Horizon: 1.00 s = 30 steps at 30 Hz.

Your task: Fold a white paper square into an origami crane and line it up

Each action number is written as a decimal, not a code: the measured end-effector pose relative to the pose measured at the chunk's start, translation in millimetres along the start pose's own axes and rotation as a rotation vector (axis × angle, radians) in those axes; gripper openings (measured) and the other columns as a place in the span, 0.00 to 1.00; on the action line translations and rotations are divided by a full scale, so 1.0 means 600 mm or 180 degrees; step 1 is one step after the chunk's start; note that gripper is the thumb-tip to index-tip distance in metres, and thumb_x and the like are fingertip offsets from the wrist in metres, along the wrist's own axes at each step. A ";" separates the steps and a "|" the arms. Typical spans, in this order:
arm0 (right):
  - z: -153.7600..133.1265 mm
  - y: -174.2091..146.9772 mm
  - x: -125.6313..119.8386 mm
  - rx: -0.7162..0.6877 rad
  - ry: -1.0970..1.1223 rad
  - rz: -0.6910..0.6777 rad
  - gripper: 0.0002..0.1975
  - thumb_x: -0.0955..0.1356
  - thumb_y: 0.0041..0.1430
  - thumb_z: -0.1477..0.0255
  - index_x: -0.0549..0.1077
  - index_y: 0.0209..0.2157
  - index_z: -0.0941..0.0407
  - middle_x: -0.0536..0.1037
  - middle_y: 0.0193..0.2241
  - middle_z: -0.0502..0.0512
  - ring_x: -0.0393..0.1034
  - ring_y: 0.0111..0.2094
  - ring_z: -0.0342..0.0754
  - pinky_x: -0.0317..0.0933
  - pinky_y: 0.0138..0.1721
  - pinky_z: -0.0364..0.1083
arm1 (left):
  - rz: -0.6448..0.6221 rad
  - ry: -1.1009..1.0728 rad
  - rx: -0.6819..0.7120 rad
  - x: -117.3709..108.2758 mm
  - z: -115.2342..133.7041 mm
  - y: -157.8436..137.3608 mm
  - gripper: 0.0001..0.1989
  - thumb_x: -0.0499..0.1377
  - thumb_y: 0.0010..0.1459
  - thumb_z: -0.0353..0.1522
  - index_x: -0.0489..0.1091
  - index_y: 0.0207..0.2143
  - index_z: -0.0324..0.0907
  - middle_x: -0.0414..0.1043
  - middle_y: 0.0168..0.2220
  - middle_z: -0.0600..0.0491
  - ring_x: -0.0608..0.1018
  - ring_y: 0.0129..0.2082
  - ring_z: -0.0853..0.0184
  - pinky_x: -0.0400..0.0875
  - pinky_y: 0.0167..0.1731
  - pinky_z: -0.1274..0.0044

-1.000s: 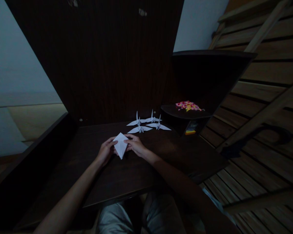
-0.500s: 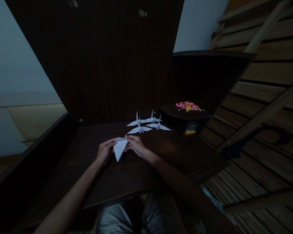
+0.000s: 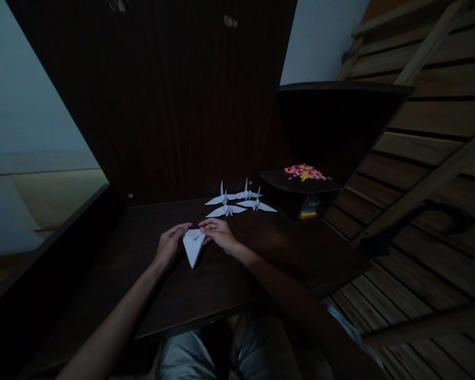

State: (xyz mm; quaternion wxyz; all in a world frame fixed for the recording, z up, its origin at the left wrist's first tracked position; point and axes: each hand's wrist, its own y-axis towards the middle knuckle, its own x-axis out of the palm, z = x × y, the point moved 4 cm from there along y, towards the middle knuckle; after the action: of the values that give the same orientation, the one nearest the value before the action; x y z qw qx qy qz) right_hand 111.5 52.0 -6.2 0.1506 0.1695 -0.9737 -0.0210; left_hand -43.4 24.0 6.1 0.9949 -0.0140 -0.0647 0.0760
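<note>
Head view: both hands, left [image 3: 169, 246] and right [image 3: 220, 234], pinching the folded paper [image 3: 193, 246], now flatter (1 point toward the person).

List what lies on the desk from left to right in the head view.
left hand → folded white paper → right hand → finished paper cranes → pile of coloured bits on the small shelf

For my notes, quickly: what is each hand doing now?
Left hand: holding white folded paper triangle.
Right hand: pinching its top edge.
</note>
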 end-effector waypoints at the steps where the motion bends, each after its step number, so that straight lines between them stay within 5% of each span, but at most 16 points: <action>1: -0.001 0.000 0.001 -0.0040 -0.0054 0.0000 0.16 0.75 0.40 0.67 0.73 0.31 0.59 0.73 0.22 0.48 0.70 0.22 0.42 0.66 0.21 0.41 | 0.0042 0.0119 0.0064 -0.001 0.001 0.001 0.19 0.66 0.39 0.39 0.77 0.34 0.37 0.78 0.32 0.47 0.77 0.30 0.63 0.68 0.27 0.77; 15: -0.005 -0.003 0.004 -0.0374 -0.0575 0.0041 0.12 0.73 0.40 0.70 0.74 0.31 0.58 0.73 0.23 0.47 0.69 0.26 0.41 0.62 0.30 0.42 | -0.0203 0.0363 0.0051 -0.002 -0.001 -0.005 0.27 0.72 0.33 0.41 0.77 0.37 0.37 0.79 0.27 0.47 0.79 0.27 0.62 0.71 0.28 0.75; 30: -0.015 -0.012 0.015 -0.0239 -0.0391 -0.0440 0.11 0.72 0.42 0.72 0.73 0.31 0.57 0.70 0.22 0.45 0.66 0.25 0.40 0.58 0.30 0.41 | -0.0435 0.0225 0.0022 0.006 0.001 -0.015 0.30 0.72 0.31 0.37 0.73 0.40 0.36 0.78 0.23 0.50 0.78 0.23 0.64 0.70 0.27 0.77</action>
State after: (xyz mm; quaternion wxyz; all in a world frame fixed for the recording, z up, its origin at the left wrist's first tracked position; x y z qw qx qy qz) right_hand 108.4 42.1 4.4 0.0950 0.2290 -0.9656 -0.0782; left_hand -38.9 15.7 7.7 0.9995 -0.0087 -0.0301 0.0076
